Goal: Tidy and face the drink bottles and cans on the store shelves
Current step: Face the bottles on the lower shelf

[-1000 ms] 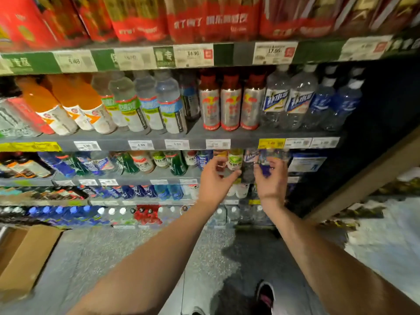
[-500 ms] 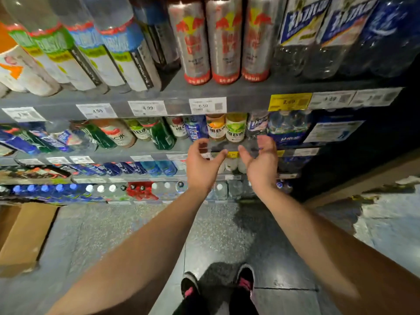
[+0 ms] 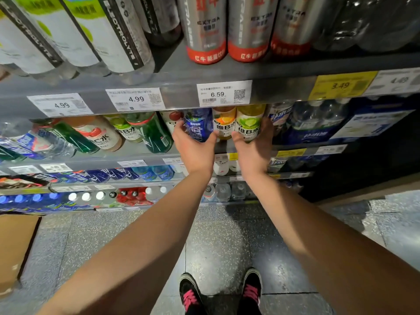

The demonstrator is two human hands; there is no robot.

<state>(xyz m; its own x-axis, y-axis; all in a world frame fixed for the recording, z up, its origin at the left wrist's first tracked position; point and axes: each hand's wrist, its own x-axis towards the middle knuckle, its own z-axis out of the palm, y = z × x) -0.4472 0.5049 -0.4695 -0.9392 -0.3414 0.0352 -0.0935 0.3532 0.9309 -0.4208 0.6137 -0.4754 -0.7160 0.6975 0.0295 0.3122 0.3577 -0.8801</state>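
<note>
On the second shelf stand a blue-labelled bottle, an orange vitamin-water bottle and a lime-green vitamin-water bottle, side by side. My left hand wraps the blue bottle, with fingers on its left side and the thumb on its right. My right hand grips the lime-green bottle, thumb on its left and fingers round its right side. The orange bottle stands untouched between the two thumbs. Both bottles' lower parts are hidden behind my hands.
Silver-and-red cans and electrolyte bottles fill the shelf above, whose edge carries price tags and overhangs my hands. Green bottles stand left and blue water packs right. A cardboard box lies on the floor at left.
Both hands have moved forward from hanging open in front of the shelf and have closed round the blue and lime-green bottles. The view has moved closer to the shelves.
</note>
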